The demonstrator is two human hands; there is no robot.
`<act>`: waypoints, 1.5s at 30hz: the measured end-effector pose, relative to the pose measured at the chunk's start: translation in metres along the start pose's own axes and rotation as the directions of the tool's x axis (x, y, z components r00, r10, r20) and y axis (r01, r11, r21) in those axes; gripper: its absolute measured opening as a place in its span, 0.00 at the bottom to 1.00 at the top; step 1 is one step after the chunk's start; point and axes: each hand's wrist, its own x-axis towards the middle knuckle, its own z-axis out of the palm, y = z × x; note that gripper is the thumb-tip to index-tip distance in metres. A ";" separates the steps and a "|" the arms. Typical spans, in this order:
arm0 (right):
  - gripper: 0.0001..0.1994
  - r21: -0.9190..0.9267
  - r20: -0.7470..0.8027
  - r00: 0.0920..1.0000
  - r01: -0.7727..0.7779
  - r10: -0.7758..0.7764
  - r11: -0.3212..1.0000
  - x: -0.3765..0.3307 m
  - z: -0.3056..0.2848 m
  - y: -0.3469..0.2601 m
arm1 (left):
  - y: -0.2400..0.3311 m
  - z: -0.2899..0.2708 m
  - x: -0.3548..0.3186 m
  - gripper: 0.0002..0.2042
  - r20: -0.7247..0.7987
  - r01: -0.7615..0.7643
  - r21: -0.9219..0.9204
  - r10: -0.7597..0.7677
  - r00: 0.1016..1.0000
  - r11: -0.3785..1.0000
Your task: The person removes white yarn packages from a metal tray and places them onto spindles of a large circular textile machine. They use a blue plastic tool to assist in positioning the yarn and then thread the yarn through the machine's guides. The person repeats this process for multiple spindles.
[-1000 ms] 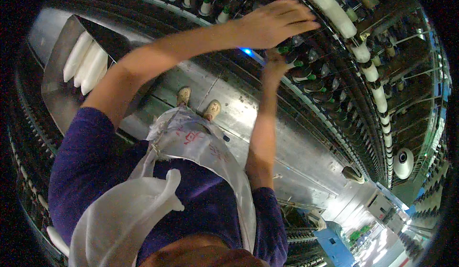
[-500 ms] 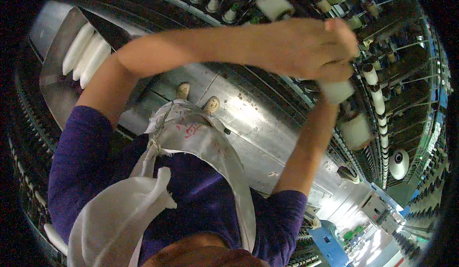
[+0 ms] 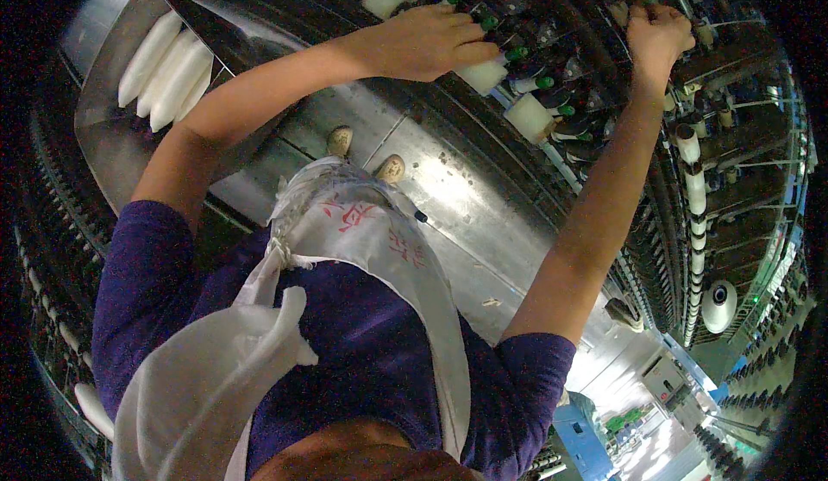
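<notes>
My left hand (image 3: 427, 41) is stretched out over the spinning frame, its fingers resting on a white yarn bobbin (image 3: 481, 76) that stands in the row of spindles. My right hand (image 3: 657, 34) reaches higher and farther right, fingers closed around a small part of the machine's upper rail; what it grips is too small to tell. More white bobbins (image 3: 528, 117) and green-tipped spindles (image 3: 543, 83) run along the frame between the two hands. I wear a purple shirt and a white apron (image 3: 362, 231).
A metal trolley (image 3: 112, 128) at my left holds several long white bobbins (image 3: 164, 71). The shiny floor (image 3: 466, 196) runs along the machine, my shoes (image 3: 390, 169) on it. A column of full bobbins (image 3: 694, 196) hangs at right; a blue cart (image 3: 580, 434) stands down the aisle.
My right hand has let go of the bobbin it held beside the left hand and risen to the upper rail at right. My left hand stays low on the spindle row.
</notes>
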 end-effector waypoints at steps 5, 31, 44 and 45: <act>0.16 0.016 0.284 0.954 -0.105 0.097 0.994 0.000 -0.009 0.001 | 0.003 0.013 0.001 0.18 -0.017 -0.045 -0.009 0.045 0.999 0.999; 0.03 -0.065 0.366 0.927 -0.057 0.077 0.996 -0.343 -0.095 -0.112 | 0.001 -0.007 0.213 0.10 -0.362 -0.052 0.440 0.230 0.903 0.896; 0.14 0.141 0.689 0.723 -0.052 -0.060 0.989 -0.457 -0.059 -0.097 | 0.011 0.014 0.205 0.32 -0.327 0.051 0.492 0.129 0.936 0.869; 0.15 0.142 0.738 0.668 -0.024 -0.090 0.990 -0.455 -0.054 -0.099 | 0.014 0.019 0.190 0.34 -0.309 0.009 0.412 0.130 0.942 0.911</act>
